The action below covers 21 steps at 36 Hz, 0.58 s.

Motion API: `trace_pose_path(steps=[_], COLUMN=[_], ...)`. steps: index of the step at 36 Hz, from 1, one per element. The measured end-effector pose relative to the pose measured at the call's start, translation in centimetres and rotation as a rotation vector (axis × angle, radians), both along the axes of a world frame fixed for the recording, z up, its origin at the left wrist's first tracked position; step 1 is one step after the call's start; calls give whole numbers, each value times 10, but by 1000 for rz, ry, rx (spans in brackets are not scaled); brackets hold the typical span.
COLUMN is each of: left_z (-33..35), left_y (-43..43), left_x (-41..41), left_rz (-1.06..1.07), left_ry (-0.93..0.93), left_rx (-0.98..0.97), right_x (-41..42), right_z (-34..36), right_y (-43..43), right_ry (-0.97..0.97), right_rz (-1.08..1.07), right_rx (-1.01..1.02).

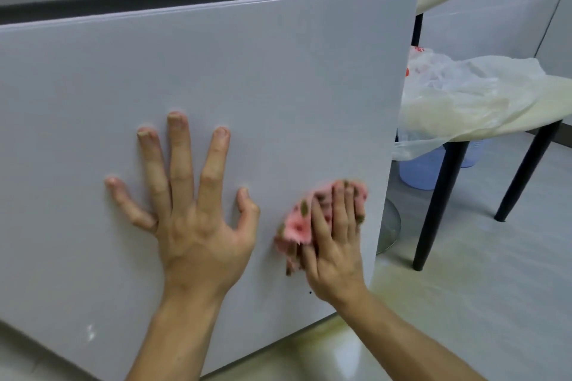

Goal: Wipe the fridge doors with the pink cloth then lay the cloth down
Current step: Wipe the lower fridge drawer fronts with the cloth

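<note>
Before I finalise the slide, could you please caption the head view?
Right hand presses the pink cloth against the lower fridge door while the left hand rests flat beside it.

left hand (198, 210) splayed flat, right hand (337, 241) flat, fingers together

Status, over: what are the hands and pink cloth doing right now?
Left hand flat, fingers spread, on the pale grey lower fridge door. Right hand pressing the pink spotted cloth to it near its right edge. Nothing blocking the door.
</note>
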State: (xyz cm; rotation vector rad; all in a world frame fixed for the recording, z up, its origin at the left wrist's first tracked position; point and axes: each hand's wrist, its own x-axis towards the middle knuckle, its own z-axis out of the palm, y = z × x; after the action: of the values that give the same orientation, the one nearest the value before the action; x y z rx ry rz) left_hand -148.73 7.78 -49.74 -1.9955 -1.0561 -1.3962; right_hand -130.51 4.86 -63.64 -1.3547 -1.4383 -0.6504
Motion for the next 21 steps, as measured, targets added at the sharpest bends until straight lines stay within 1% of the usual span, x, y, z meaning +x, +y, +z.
trace_pose_path(steps=[2,4,9,12,17,21], left_z=[1,1,-3,-7,-9,-8], left_y=[0,-1,-1,0,0,3], left_x=[-3,-7,-18,-27,-41,-53], left_rz=[-4,-12,2,42,45,54], left_ry=[17,36,50,25,14,7], left_rx=[1,3,19,12,-4,-3], right_x=[7,13,11,0,-30,-64], right_z=[-30,-42,-30,3,102,153], right_y=[-7,-10,-9,-1,22,32], right_ry=[-83,-110,-90,19,233,316], right_rz=[-12,-18,-10,20,-29,-75], right_rx=[-59,-87,-94,-34,184,321])
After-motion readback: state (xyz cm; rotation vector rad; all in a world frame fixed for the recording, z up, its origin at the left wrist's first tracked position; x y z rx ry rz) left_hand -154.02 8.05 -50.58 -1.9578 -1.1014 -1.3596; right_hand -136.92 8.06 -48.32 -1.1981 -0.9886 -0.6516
